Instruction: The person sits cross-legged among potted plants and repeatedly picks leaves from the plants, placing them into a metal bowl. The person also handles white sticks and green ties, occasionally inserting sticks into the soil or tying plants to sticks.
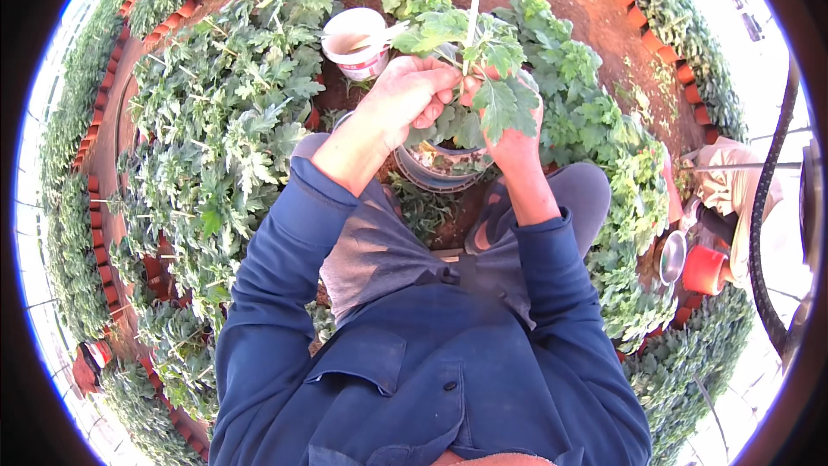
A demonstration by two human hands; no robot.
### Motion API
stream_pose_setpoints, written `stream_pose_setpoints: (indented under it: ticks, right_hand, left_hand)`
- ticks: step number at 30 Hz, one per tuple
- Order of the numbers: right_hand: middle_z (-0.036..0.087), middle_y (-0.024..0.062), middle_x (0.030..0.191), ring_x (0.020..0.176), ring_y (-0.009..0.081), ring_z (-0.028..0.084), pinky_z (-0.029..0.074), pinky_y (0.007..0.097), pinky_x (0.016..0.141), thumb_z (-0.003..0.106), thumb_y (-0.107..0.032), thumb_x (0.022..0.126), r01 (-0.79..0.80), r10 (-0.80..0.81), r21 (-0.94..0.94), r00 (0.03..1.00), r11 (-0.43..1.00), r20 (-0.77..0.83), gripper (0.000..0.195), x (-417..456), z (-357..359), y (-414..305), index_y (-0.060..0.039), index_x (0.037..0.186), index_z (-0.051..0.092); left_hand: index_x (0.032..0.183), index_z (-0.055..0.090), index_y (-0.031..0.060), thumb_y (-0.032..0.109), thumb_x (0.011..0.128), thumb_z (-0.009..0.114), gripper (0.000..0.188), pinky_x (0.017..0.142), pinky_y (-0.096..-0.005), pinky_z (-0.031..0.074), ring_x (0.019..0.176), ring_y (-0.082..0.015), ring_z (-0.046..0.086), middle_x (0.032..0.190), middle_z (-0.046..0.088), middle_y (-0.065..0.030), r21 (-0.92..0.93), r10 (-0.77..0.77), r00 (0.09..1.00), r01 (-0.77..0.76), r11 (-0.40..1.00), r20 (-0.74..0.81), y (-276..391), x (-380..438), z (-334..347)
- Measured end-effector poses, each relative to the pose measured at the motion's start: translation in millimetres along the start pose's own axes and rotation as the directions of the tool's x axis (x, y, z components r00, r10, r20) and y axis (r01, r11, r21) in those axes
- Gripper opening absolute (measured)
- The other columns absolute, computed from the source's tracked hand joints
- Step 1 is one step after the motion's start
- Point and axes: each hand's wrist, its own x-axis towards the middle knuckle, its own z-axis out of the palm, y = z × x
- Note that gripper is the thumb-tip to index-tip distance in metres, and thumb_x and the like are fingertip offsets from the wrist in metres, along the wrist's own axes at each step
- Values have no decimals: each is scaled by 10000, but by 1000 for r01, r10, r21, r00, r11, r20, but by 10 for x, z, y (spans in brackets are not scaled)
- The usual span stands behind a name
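Note:
A leafy potted plant, apparently a chrysanthemum (498, 103), rises in front of me beside an upright white stake (473, 26). My left hand (411, 94) comes in from the left, thumb and forefinger pinched at the stem close to the stake. Opposite it, my right hand (517, 123) reaches around the plant. Its fingertips meet the stem at the same height, and leaves cover much of this hand. What fine item may lie between the fingertips is too small to tell. Below the hands, a round container (443, 181) stands between my feet, its inside partly hidden by leaves.
A white tub (354, 45) with pale sticks across its rim stands beyond my left hand. Dense plants with stakes (220, 129) crowd my left; more plants (582, 103) line my right. Another person (728, 175) is at the far right, near a red bucket (704, 270) and a metal basin (673, 257).

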Motion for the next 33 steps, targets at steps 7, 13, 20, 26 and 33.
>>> stream_pose_setpoints:
  ticks: [7, 13, 20, 26, 33]
  right_hand:
    - [718, 130, 1045, 827, 184, 724, 590, 311, 731, 703, 23, 918, 197, -179, -233, 979, 952, 96, 280, 3, -5, 22, 22, 1185, 619]
    - [699, 145, 1101, 895, 210, 722, 617, 343, 772, 708, 34, 906, 316, -224, -531, 947, 787, 231, 304, 22, -123, 6, 25, 1193, 608]
    - [707, 128, 1070, 865, 200, 723, 608, 330, 752, 710, 19, 912, 246, -196, -388, 967, 888, 162, 290, 34, -75, -14, 34, 1184, 612]
    - [717, 102, 992, 833, 171, 713, 580, 299, 734, 722, 6, 909, 170, -147, -345, 985, 923, 93, 283, -8, -5, -83, 31, 1175, 629]
    - [720, 84, 951, 810, 153, 708, 558, 281, 721, 732, -18, 913, 156, -138, -290, 987, 944, 83, 294, -32, 28, -109, 24, 1187, 636]
  left_hand:
    - [942, 682, 38, 72, 890, 684, 62, 590, -346, 521, 641, -213, 641, 765, 656, -42, 623, 706, 707, -536, 570, -36, -277, -12, -24]
    - [968, 679, 103, 50, 784, 704, 193, 667, -370, 552, 778, -265, 668, 882, 658, -63, 854, 900, 243, -474, -216, 362, -281, -3, -7]
    - [993, 652, 87, 67, 771, 685, 225, 643, -350, 542, 763, -232, 661, 920, 614, -39, 851, 879, 191, -405, -335, 437, -273, 29, -28]
    - [951, 667, 63, 81, 870, 681, 84, 606, -354, 532, 691, -277, 647, 824, 629, -75, 887, 909, 379, -461, 24, 173, -341, 0, 114]
    - [902, 697, 24, 80, 939, 633, 93, 458, -222, 374, 551, -67, 546, 707, 619, 14, -71, 66, 997, -68, 995, -34, 0, -69, 87]
